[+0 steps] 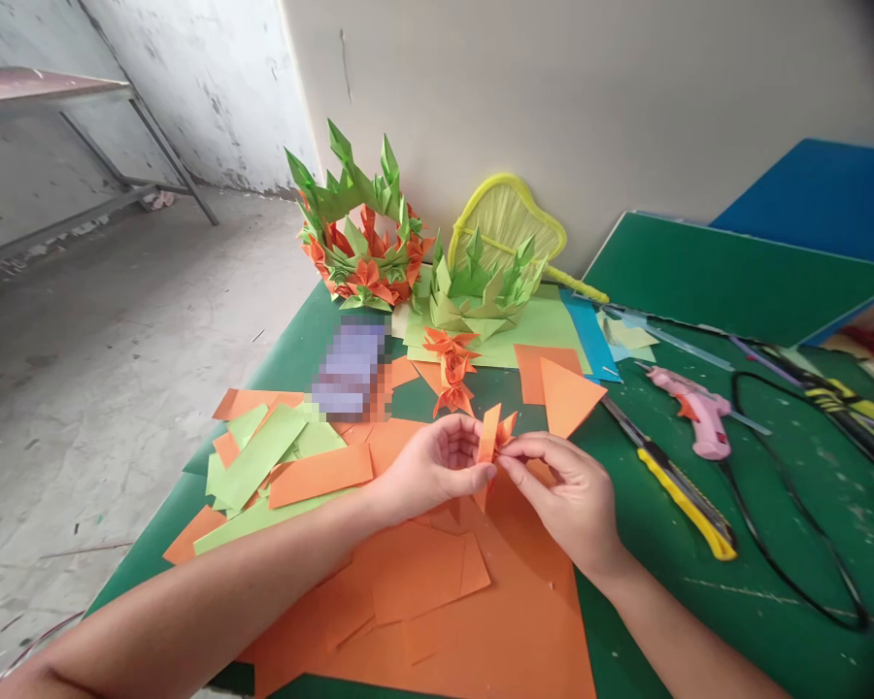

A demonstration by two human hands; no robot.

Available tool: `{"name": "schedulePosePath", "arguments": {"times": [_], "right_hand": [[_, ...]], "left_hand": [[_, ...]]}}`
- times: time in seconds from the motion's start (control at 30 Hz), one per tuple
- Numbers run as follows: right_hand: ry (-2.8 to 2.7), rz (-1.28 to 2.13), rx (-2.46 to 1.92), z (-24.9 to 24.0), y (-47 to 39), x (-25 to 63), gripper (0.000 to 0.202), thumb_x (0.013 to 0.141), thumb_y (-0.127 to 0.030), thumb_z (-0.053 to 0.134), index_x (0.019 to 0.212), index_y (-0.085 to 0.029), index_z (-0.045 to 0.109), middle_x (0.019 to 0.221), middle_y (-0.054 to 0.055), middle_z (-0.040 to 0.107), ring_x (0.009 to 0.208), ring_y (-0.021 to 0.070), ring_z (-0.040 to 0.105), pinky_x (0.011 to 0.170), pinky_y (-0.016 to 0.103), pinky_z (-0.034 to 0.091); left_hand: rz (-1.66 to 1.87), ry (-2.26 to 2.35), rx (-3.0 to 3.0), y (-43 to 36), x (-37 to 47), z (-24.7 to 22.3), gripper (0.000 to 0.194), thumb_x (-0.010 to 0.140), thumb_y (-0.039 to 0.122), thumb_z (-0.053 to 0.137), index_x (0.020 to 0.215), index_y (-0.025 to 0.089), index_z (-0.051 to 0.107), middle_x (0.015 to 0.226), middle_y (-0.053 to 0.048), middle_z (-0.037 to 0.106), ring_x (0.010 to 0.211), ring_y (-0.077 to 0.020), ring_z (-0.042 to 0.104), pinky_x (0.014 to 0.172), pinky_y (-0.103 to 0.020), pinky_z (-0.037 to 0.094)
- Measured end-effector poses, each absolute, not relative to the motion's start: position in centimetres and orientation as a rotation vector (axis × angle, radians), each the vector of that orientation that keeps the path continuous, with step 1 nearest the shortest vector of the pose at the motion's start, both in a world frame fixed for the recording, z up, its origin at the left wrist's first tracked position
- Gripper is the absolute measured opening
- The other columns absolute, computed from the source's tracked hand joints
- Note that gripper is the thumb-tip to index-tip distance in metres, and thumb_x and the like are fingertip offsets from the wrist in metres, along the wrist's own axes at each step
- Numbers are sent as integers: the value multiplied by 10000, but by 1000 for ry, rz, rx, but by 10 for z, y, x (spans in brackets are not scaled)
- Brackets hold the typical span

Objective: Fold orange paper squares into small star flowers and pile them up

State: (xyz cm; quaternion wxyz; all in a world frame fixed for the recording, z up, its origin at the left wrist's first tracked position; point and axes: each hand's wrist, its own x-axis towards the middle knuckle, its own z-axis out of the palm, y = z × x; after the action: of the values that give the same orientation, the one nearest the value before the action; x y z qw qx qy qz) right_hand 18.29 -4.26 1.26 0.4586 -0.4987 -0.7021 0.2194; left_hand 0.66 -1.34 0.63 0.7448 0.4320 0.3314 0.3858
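Observation:
Between my two hands is a partly folded orange paper flower [489, 433], its pointed petals sticking up. My left hand [444, 454] grips it from the left with thumb and fingers. From the right, my right hand [564, 485] pinches its edge between thumb and fingertips. Just beyond my hands stand finished orange paper flowers [454, 369] in a short row. Below, large orange paper sheets [495, 592] cover the table's front. Left of my hands lies a pile of green paper pieces [269, 456] mixed with orange ones.
A green and orange paper crown [364, 262] and a green paper crown [481, 291] stand at the back, before a yellow fan-shaped piece [510, 214]. To the right lie a yellow utility knife [689, 500] and a pink glue gun [699, 413] with a looping black cord [787, 505].

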Motion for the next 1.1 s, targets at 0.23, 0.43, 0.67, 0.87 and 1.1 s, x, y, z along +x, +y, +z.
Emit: {"name": "schedulePosePath", "arguments": {"times": [0.23,0.43,0.67,0.87,1.1], "right_hand": [[-1797,430,-1213,10,-40,187,123,846,-212,675,944,-265,621,860,21,641,813,190,613,757,338,510],[-1991,169,-1166,8,-37,193,463,865,-204,658,1288,-345,531,1020,54,592,939,222,590,835,383,498],[-2036,98,-1198,8,-34,197,202,846,-279,689,1041,-275,639,958,55,562,914,224,573,814,380,491],[-2045,84,-1168,9,-33,197,95,847,-265,692,939,-247,676,896,36,494,833,185,537,739,347,482],[-1998,-5,-1171,12,-35,194,20,830,-244,708,833,-242,689,1027,62,509,964,228,538,833,400,459]], "left_hand": [[827,790,957,-11,5,9,307,672,278,813,872,142,623,853,-16,651,755,-103,614,768,-245,474],[785,815,1017,-10,5,7,310,674,271,806,871,123,618,822,-15,638,701,-92,602,696,-228,471],[767,810,1016,-10,4,6,310,687,275,792,877,135,592,792,-4,622,681,-82,578,666,-213,450],[767,782,1027,-10,4,6,330,698,249,777,928,152,561,869,-12,629,755,-94,588,718,-226,459],[704,757,1000,-10,3,12,350,690,306,788,923,149,580,866,-25,614,739,-104,587,712,-243,463]]}}
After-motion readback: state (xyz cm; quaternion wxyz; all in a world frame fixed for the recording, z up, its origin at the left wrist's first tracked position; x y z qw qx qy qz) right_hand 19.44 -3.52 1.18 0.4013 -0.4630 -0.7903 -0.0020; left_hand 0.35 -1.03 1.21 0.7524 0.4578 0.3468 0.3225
